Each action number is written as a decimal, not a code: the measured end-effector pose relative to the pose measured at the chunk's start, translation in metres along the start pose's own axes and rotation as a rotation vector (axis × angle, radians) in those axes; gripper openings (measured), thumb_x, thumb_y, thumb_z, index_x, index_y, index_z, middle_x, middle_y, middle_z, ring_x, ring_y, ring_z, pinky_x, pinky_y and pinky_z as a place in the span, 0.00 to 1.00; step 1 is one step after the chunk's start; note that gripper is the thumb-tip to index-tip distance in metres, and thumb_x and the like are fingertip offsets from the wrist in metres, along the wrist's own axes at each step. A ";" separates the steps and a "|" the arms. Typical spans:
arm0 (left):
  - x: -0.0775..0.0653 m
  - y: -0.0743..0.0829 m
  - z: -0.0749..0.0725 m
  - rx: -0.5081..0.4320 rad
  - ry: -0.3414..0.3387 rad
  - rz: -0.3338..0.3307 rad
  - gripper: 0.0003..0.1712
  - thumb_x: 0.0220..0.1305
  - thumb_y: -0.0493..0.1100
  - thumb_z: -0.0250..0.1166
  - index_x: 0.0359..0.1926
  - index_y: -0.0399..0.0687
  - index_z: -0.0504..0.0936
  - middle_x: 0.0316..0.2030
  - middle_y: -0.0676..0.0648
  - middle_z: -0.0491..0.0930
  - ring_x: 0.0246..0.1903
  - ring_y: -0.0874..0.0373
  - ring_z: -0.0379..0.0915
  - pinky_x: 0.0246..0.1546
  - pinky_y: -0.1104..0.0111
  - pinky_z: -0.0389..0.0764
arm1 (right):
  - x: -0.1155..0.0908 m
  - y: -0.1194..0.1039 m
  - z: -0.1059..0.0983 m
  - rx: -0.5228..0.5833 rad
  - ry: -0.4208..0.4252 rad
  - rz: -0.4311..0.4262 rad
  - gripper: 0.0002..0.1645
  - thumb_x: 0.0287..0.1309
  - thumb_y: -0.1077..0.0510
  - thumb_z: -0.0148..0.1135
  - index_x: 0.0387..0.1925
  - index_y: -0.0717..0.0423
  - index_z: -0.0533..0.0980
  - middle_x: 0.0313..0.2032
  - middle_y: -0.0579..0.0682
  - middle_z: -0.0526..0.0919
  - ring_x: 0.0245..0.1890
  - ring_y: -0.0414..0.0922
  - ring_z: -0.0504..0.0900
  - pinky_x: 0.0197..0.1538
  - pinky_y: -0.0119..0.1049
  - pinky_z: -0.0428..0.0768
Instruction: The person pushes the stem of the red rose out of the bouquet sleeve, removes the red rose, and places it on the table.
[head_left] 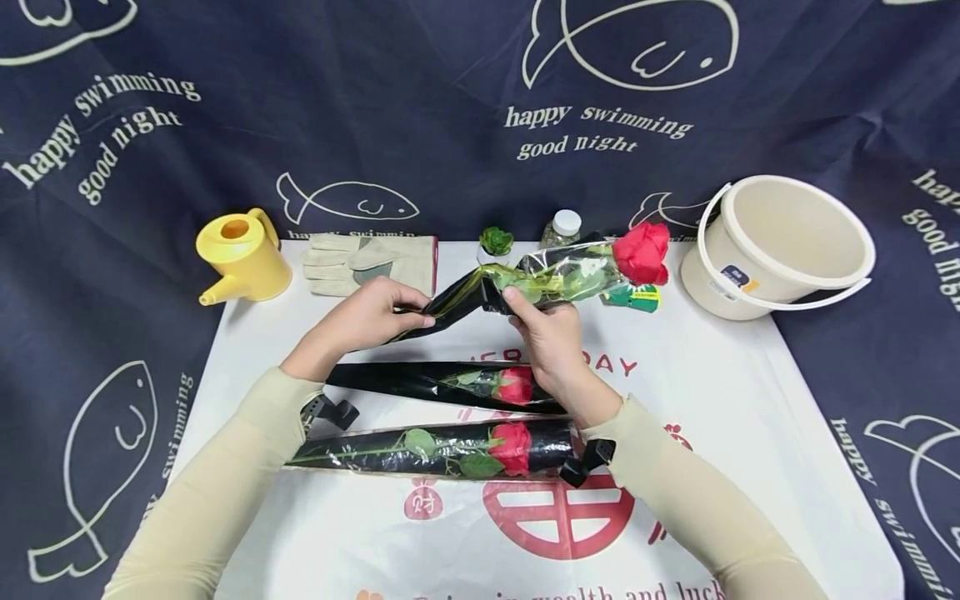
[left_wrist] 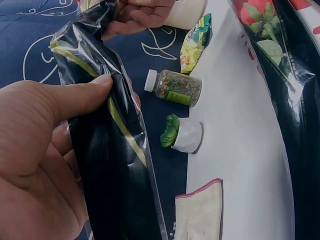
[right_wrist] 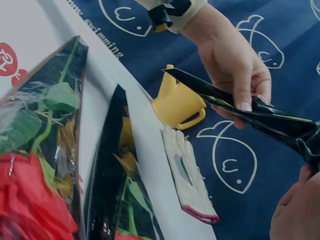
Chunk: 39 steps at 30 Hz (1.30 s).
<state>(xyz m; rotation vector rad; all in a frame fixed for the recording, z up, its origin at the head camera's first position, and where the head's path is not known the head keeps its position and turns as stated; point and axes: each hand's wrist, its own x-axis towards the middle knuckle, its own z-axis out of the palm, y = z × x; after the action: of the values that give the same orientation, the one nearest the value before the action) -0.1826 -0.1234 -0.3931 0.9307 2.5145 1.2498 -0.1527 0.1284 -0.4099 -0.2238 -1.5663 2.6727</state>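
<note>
A red rose (head_left: pixel 641 252) in a black and clear plastic sleeve (head_left: pixel 573 271) is held above the far part of the table, its wrap bent at the middle. My left hand (head_left: pixel 371 317) pinches the narrow black end between thumb and fingers; the thumb lies along the plastic in the left wrist view. Just below the bloom's clear section, my right hand (head_left: pixel 553 342) grips the sleeve at the bend, thumb on top. Two more sleeved roses lie on the table beneath: one wrapped rose (head_left: pixel 405 383) close under the hands, another wrapped rose (head_left: pixel 360 452) nearer me.
Along the back stand a yellow watering can (head_left: pixel 258 262), pale work gloves (head_left: pixel 330 265), a small potted succulent (head_left: pixel 496 242) and a white-capped jar (left_wrist: pixel 177 87). A green and yellow packet (head_left: pixel 643 297) lies behind the held rose. At the right is a beige bucket (head_left: pixel 720 267) with a handle.
</note>
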 end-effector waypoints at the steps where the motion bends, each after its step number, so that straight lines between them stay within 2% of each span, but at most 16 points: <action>1: 0.000 0.001 0.000 0.005 -0.001 0.000 0.03 0.59 0.41 0.67 0.32 0.54 0.85 0.29 0.60 0.81 0.26 0.63 0.70 0.30 0.67 0.72 | -0.001 0.001 0.001 -0.014 0.001 0.003 0.25 0.45 0.61 0.74 0.46 0.60 0.74 0.40 0.53 0.79 0.32 0.41 0.77 0.32 0.32 0.76; 9: -0.002 0.003 -0.002 -0.011 0.000 -0.009 0.03 0.59 0.41 0.66 0.33 0.53 0.86 0.30 0.60 0.81 0.26 0.63 0.71 0.30 0.67 0.72 | 0.001 0.002 0.004 -0.058 0.001 0.013 0.29 0.44 0.59 0.75 0.50 0.56 0.73 0.41 0.52 0.79 0.32 0.41 0.78 0.33 0.32 0.75; 13: -0.003 0.000 -0.005 -0.031 -0.009 -0.018 0.03 0.60 0.45 0.66 0.33 0.54 0.85 0.28 0.59 0.80 0.24 0.62 0.69 0.28 0.66 0.71 | 0.002 -0.004 0.002 -0.017 -0.024 -0.006 0.33 0.45 0.63 0.74 0.53 0.55 0.70 0.43 0.55 0.79 0.38 0.44 0.79 0.38 0.35 0.76; 18: -0.007 -0.005 -0.011 -0.026 0.002 -0.070 0.04 0.60 0.48 0.66 0.32 0.55 0.85 0.24 0.56 0.79 0.23 0.61 0.68 0.26 0.67 0.69 | 0.010 -0.020 -0.003 0.040 0.002 -0.008 0.32 0.43 0.64 0.75 0.51 0.58 0.70 0.42 0.53 0.77 0.35 0.44 0.78 0.36 0.33 0.75; 22: -0.010 -0.007 -0.015 -0.005 0.018 -0.107 0.05 0.59 0.47 0.67 0.35 0.55 0.86 0.26 0.56 0.80 0.25 0.60 0.69 0.28 0.65 0.70 | 0.016 -0.032 -0.013 0.069 0.031 -0.012 0.34 0.43 0.64 0.74 0.53 0.56 0.70 0.42 0.52 0.76 0.35 0.43 0.77 0.35 0.33 0.75; 27: -0.011 -0.007 -0.013 0.016 0.009 -0.098 0.04 0.60 0.45 0.66 0.35 0.54 0.85 0.28 0.56 0.81 0.25 0.60 0.69 0.27 0.64 0.70 | 0.016 -0.036 -0.021 0.037 0.013 0.036 0.32 0.43 0.62 0.75 0.51 0.53 0.71 0.40 0.50 0.76 0.33 0.42 0.75 0.36 0.35 0.72; 30: -0.011 -0.008 -0.011 0.003 -0.012 -0.080 0.05 0.61 0.46 0.66 0.38 0.55 0.84 0.30 0.56 0.81 0.27 0.60 0.70 0.31 0.64 0.71 | 0.015 -0.033 -0.022 0.019 0.001 0.052 0.31 0.44 0.60 0.75 0.51 0.53 0.71 0.40 0.49 0.76 0.33 0.42 0.73 0.35 0.35 0.71; 33: -0.009 -0.007 -0.007 -0.013 -0.046 -0.059 0.09 0.60 0.50 0.66 0.41 0.57 0.82 0.33 0.59 0.81 0.31 0.61 0.72 0.36 0.64 0.72 | 0.013 -0.031 -0.022 0.014 -0.002 0.041 0.30 0.45 0.60 0.74 0.51 0.53 0.70 0.41 0.49 0.75 0.33 0.41 0.73 0.33 0.34 0.71; 36: -0.006 -0.005 -0.003 -0.014 -0.061 -0.044 0.09 0.59 0.51 0.66 0.39 0.57 0.82 0.33 0.59 0.80 0.31 0.61 0.72 0.37 0.65 0.71 | 0.014 -0.031 -0.021 0.048 -0.007 0.013 0.30 0.47 0.61 0.73 0.52 0.55 0.69 0.41 0.50 0.75 0.33 0.42 0.73 0.33 0.33 0.71; 39: -0.004 -0.003 -0.002 -0.017 -0.060 -0.030 0.05 0.61 0.47 0.65 0.37 0.54 0.83 0.31 0.58 0.80 0.28 0.60 0.70 0.35 0.65 0.71 | 0.016 -0.032 -0.020 0.113 0.002 -0.031 0.31 0.49 0.61 0.71 0.55 0.57 0.68 0.45 0.52 0.74 0.38 0.44 0.76 0.39 0.35 0.75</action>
<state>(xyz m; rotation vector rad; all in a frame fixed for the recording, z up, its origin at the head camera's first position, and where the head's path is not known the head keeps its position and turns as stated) -0.1811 -0.1284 -0.3945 0.9093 2.4587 1.2140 -0.1672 0.1629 -0.3938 -0.1967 -1.4010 2.7252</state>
